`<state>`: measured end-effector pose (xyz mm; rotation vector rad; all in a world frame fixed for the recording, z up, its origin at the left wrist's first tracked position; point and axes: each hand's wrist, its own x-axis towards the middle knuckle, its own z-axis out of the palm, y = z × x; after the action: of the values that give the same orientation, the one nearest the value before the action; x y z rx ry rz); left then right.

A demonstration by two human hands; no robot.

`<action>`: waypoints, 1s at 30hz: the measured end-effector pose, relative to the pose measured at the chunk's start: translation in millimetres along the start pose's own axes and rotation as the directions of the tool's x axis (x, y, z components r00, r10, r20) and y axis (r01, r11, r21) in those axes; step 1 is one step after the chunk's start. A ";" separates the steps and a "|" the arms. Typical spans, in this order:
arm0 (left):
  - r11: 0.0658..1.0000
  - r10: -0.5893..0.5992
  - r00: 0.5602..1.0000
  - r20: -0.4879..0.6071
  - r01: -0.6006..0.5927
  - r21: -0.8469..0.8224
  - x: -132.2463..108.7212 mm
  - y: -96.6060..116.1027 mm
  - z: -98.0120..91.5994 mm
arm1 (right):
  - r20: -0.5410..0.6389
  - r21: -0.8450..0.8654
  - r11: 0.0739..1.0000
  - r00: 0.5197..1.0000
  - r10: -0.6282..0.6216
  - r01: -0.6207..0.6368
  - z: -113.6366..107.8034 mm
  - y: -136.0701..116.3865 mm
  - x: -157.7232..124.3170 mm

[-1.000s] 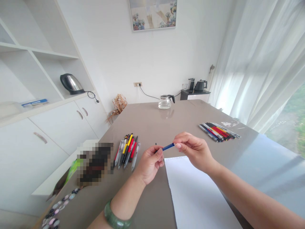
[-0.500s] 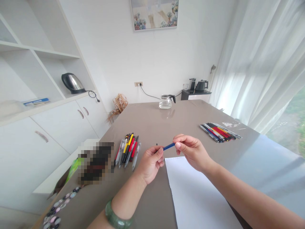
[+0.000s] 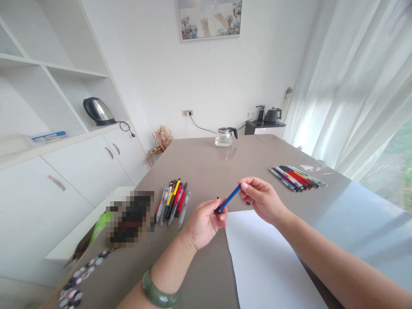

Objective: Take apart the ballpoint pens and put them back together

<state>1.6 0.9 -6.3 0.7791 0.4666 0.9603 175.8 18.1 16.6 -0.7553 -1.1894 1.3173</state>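
Hands first: the left hand (image 3: 206, 219), a green bangle (image 3: 160, 293) on its wrist, is curled in, with its thumb and fingertips pinched on the lower end of a blue pen (image 3: 229, 198). The right hand (image 3: 263, 198) nips the pen's upper end between thumb and forefinger, its other fingers folded under. The pen slants up from left to right between the two hands, held clear of the grey table (image 3: 206, 163), over the middle of the near side and just above the top left corner of a white sheet (image 3: 267, 266).

Far to the left, a steel kettle (image 3: 96, 112) stands on the shelf (image 3: 61, 143) against the wall. A string of beads (image 3: 75, 286) lies along the table's near left edge. Just left of the left hand, a bundle of pens (image 3: 173, 201) in red, yellow, black and clear lies side by side near that same edge. The white sheet lies flat below the right forearm and runs toward the near edge. At the far edge, about the middle, stands a glass carafe (image 3: 224, 137). Well to the right of the right hand, a second row of pens (image 3: 298, 177), red, black and blue among them, lies close to the table's right edge.
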 end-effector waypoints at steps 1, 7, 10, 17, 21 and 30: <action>1.000 -0.001 1.000 0.003 0.001 0.006 0.1 -0.2 -0.3 | -0.004 -0.003 1.000 1.000 0.000 0.000 0.0 0.5 0.0; 0.995 -0.012 1.000 0.021 0.010 0.095 -1.3 -0.1 -0.5 | -0.007 -0.027 0.999 0.999 -0.034 0.034 0.7 3.0 0.0; 0.986 -0.021 1.000 0.018 0.018 0.167 -2.3 0.4 0.0 | 0.002 -0.040 0.998 0.999 -0.046 0.046 0.3 3.9 0.0; 0.878 0.001 1.000 -0.025 0.011 0.479 -3.6 -3.6 3.2 | 0.026 -0.173 0.981 0.996 -0.084 0.087 3.7 1.3 -3.8; 0.800 0.058 0.998 -0.033 -0.026 0.600 -2.4 -6.4 4.1 | 0.069 -0.300 0.947 0.992 -0.102 0.118 3.9 -6.4 -4.7; 0.821 0.122 0.986 -0.116 -0.035 0.570 1.4 -6.4 0.5 | -0.220 -0.900 0.418 0.957 -0.188 -0.125 -63.7 -10.8 24.1</action>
<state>6.1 -0.2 -10.9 1.2801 0.8818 0.9683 235.5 52.5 14.1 -1.6468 -1.6477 0.3436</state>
